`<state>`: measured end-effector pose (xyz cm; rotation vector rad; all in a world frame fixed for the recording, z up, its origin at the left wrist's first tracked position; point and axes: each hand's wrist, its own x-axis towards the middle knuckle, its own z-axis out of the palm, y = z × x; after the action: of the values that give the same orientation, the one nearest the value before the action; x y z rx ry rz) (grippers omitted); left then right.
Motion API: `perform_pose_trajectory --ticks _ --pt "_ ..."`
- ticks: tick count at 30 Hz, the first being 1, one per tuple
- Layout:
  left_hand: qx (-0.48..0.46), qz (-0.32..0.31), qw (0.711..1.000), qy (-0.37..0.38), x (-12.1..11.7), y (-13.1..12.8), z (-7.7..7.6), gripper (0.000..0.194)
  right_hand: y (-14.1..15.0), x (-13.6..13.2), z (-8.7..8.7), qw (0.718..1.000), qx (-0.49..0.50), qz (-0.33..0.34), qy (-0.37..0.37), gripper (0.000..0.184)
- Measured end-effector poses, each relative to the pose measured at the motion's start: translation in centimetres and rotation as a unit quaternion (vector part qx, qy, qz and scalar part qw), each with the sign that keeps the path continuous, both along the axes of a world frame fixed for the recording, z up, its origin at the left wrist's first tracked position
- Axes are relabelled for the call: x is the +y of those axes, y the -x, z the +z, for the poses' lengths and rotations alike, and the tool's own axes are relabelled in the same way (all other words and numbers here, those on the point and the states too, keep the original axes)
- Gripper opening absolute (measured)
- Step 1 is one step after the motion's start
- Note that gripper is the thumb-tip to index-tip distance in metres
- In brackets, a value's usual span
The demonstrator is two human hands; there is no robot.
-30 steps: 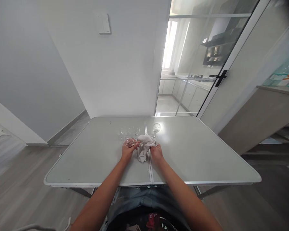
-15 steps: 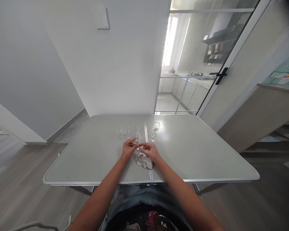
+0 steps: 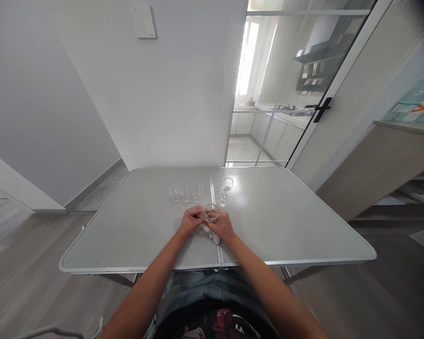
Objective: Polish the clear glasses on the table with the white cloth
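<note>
Where glasses (image 3: 227,182) stand, pale seamed table (image 3: 275,221), wall (image 3: 183,94), glazed door (image 3: 279,89)

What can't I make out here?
In the head view:
Round clear glass: stem mostly hidden between the left hand and right hand.
Crumpled white cloth: partly hidden by the right hand.
Clear stemmed glasses, back left: too small and faint to count.
Clear plastic bottles: cut off by the right edge.

Place: a home, seen over a pale table (image 3: 286,221).
Beyond far edge: glass-paned door (image 3: 282,77) onto a kitchen (image 3: 243,148) with stove (image 3: 286,108) and white cabinets (image 3: 282,141).
Off right edge: shelf unit (image 3: 381,157) with plastic bottles (image 3: 415,106).
</note>
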<state>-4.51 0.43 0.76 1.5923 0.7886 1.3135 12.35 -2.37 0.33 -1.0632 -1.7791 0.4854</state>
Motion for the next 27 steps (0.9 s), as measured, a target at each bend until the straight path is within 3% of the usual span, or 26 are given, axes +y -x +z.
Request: perform_pose_trajectory --ticks 4,8,12,15,20,27 --pt "0.009 -0.028 0.999 -0.03 0.2 0.0 0.1 0.036 0.0 -0.2 0.4 1.0 -0.01 -0.01 -0.006 0.011" --pt "-0.022 -0.016 1.0 -0.008 0.3 0.2 0.1 0.041 -1.0 -0.7 1.1 0.997 0.028 -0.068 0.0 0.015" --pt "-0.052 0.061 0.996 0.038 0.1 0.3 0.0 0.033 -5.1 -0.5 1.8 0.985 0.044 -0.159 0.047 0.026" --pt "-0.048 0.094 0.993 0.049 0.1 0.3 0.2 0.035 -9.8 0.7 1.9 0.97 -0.005 -0.224 0.094 0.028" --pt "-0.037 0.081 0.994 0.065 0.4 0.2 0.3 0.039 -15.2 4.4 1.5 0.953 -0.111 -0.226 0.168 0.025" --pt "-0.027 0.08 0.995 0.045 0.3 0.1 0.5 0.04 -15.4 7.8 0.8 0.949 -0.151 -0.205 0.186 0.025"
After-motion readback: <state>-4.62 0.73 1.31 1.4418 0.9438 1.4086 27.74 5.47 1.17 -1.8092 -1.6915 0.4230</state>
